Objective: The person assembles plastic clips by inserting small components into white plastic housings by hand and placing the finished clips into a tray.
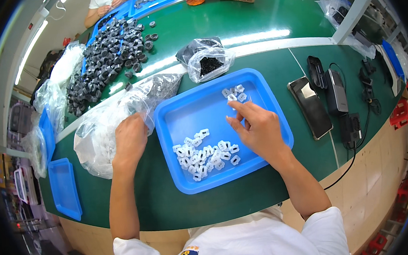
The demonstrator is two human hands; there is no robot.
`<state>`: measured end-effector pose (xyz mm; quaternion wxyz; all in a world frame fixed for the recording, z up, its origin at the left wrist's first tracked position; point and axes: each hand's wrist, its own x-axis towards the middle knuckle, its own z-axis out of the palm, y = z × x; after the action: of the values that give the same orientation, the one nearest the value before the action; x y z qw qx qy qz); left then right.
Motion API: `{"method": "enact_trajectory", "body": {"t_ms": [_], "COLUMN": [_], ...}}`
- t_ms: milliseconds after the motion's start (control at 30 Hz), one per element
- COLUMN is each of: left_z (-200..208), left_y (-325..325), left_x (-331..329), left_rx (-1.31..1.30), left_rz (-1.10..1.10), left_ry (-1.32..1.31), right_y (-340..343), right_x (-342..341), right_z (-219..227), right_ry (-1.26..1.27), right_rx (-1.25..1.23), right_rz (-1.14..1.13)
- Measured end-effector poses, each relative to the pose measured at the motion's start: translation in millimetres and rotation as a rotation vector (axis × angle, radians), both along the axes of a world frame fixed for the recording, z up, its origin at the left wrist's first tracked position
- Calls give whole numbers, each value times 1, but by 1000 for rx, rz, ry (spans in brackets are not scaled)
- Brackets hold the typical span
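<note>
Over the right part of a blue tray (243, 160) hovers my right hand (257, 126), thumb and forefinger apart with nothing visible between them. Its forefinger tip is close to a small group of white plastic pieces (232, 97) at the tray's far side. A larger heap of similar white pieces (201, 158), several with dark slots, lies in the tray's near left part. My left hand (132, 136) is closed beside the tray, at a clear plastic bag (97, 143) of pale parts. Its fingertips are partly hidden, so what they hold does not show.
Behind the tray stands an open bag of small black parts (211, 65). Dark grey caps (110, 53) are piled at far left. A smaller blue tray (64, 188) lies left; a phone (310, 107) and a corded device (336, 91) lie right. Another person's hand (103, 10) shows beyond.
</note>
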<state>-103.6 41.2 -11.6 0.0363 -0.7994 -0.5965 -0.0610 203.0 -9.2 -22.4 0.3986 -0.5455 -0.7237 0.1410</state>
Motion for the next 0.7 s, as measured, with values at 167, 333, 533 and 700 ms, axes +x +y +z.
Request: {"method": "enact_trajectory", "body": {"t_ms": [167,333,533,700], "left_z": [-6,4,19,24], "left_y": [10,15,12,-39], "left_x": [-8,-4,-2,14], "left_rx": [24,-79,-103,-176], "left_rz": [-48,-56,58,120], "left_ry": [-13,-236,-548,-1256], "right_y": [0,-1,-3,-9], "right_x": [-5,-4,-5,-9], "right_z": [0,-2,-3,6], "right_ry": [-2,-13,-12,132], "right_rx": [-14,2,9,-89], "right_rz": [36,53,90,177]}}
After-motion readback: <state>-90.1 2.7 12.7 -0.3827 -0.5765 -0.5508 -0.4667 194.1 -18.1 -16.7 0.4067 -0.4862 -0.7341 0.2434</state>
